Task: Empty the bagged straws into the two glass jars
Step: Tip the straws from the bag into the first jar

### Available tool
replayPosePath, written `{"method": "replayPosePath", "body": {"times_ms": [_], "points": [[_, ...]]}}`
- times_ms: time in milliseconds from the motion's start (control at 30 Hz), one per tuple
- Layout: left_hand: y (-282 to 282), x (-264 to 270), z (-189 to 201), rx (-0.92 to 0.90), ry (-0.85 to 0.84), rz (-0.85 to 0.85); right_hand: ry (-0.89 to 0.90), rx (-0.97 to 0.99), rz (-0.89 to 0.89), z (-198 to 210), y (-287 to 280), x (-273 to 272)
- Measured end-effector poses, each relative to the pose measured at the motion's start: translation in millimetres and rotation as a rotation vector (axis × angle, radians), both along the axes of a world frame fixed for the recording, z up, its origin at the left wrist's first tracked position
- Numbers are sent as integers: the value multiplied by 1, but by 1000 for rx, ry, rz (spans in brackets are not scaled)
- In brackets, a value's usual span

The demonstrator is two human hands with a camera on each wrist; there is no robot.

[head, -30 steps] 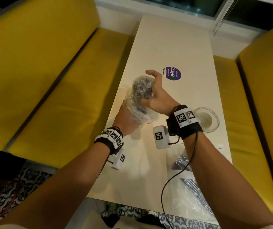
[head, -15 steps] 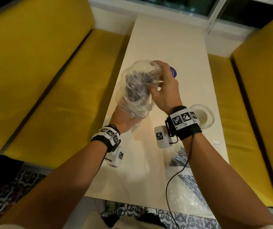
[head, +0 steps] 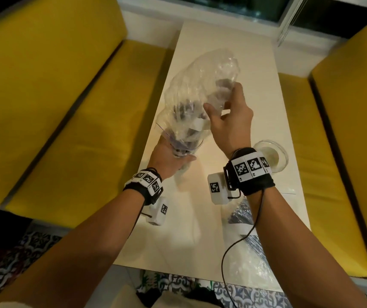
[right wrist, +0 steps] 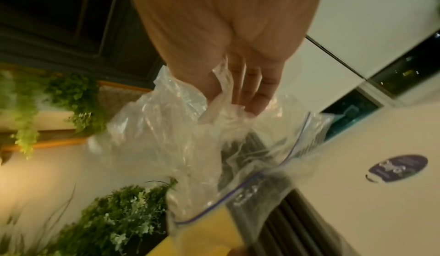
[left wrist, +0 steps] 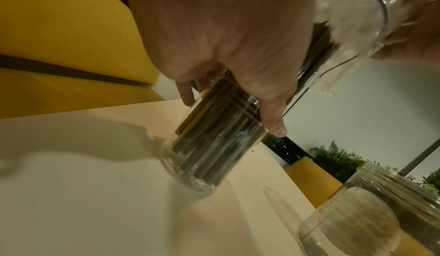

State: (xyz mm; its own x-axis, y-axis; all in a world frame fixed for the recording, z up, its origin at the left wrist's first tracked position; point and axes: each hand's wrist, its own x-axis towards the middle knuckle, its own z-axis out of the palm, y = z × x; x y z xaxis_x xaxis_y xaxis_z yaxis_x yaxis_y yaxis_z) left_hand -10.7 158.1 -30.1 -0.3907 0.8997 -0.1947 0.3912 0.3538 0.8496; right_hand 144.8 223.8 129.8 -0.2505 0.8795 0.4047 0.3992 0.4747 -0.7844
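Straws point(left wrist: 209, 143) dark, standing tilted inside glass jar point(left wrist: 204, 166), jar base on worktop point(head: 200, 241). Left hand point(head: 167, 157) grasping jar wall. Right hand point(head: 229, 121) pinching upturned clear bag point(head: 195, 92) above jar, bag mouth over jar rim. Second jar point(head: 271, 155) near right wrist, on worktop. Another bag point(head: 251, 263) at near worktop edge.

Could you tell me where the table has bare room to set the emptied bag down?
The far half of the table, beyond the lifted bag, looks bare. A smaller patch lies between the two forearms at the near edge. It is crowded on the right: the second jar, then more bagged straws by the near right corner.
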Motion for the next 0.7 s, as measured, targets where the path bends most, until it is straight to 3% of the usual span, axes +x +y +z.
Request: {"method": "replayPosePath", "body": {"times_ms": [200,433,500,600,700], "points": [[-3,5,17,90,-67,14,51,40,-67,15,-5,1],[-24,2,32,-22,83,-8,428,214,-157,57,-19,29],[-43,6,34,102,107,56,478,246,-156,59,-29,41],[-67,11,28,441,180,262,574,209,-165,43,-44,56],[-85,23,30,586,186,336,582,201,-171,11,-68,69]]}}
